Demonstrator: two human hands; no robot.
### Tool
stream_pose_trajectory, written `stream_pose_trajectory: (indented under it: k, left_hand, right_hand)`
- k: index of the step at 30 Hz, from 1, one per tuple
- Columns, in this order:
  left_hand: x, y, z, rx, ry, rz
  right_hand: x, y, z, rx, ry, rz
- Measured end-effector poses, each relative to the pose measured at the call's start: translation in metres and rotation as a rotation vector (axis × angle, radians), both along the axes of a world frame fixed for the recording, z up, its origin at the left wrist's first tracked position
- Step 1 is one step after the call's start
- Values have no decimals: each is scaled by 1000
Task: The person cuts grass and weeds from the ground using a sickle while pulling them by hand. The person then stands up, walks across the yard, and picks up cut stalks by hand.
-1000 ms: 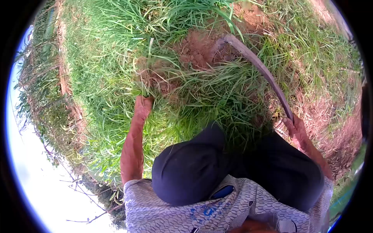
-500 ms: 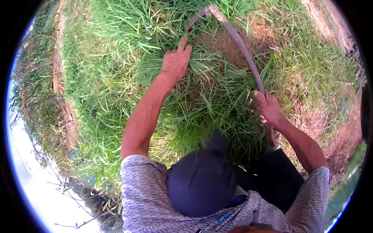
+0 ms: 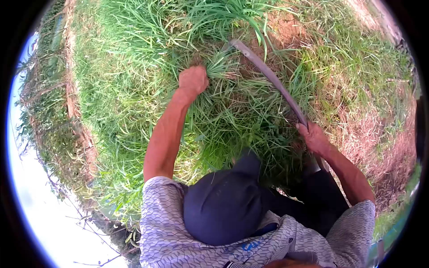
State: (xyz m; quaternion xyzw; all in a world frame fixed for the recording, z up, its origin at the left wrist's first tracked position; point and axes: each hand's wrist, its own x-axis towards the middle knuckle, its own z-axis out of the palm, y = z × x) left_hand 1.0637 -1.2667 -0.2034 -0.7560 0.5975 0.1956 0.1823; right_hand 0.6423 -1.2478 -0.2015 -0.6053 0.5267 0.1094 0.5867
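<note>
Gripping the curved tool (image 3: 272, 78) in the right hand (image 3: 315, 137) over the grass (image 3: 250, 107), pointing its far end forward and left, slanting its long axis back toward the dark trousers (image 3: 223, 207). Showing a brown, bowed shaft, but blurring at the tip among green leaves. Bunching the left hand (image 3: 193, 79) into a fist near that tip, hiding any contents.

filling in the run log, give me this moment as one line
left hand: curled low in grass, fingers hidden | right hand: gripping curved handle | handle's far end: ahead-right of left hand
</note>
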Motion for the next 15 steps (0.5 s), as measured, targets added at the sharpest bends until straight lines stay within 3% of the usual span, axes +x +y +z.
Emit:
stream_pose_trajectory:
  k: [2,4,8,10,13,15]
  left_hand:
    - [-27,29,18,87,72,-161]
    - [-46,70,27,150,315,-349]
    - [-50,106,32,60,285,-353]
    - [-34,93,28,-105,78,-169]
    - [-22,62,27,-72,-102,-120]
    - [-11,53,10,-74,-137,-118]
  right_hand:
    - [-50,5,12,130,90,-32]
    - [-61,6,25,241,141,-69]
    - [-26,-14,28,180,56,-146]
    - [10,-24,18,109,-58,-203]
    - [54,-19,10,159,-108,-246]
    - [15,6,-20,49,-92,-121]
